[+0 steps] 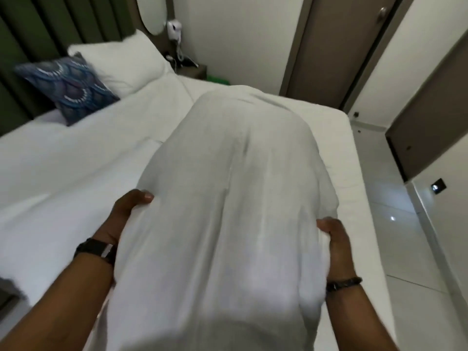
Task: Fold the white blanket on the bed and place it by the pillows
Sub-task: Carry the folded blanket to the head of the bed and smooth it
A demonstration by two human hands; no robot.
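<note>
The white blanket is a thick folded bundle held up in front of me over the bed. My left hand grips its left side with the thumb on top, a dark watch on the wrist. My right hand grips its right side, a dark bracelet on that wrist. The fingers of both hands are hidden under the fabric. A white pillow and a blue patterned cushion lie at the head of the bed, far left.
A green padded headboard backs the pillows. A bedside table with a wall phone above stands beyond the bed. Brown doors and glossy tiled floor lie to the right of the bed.
</note>
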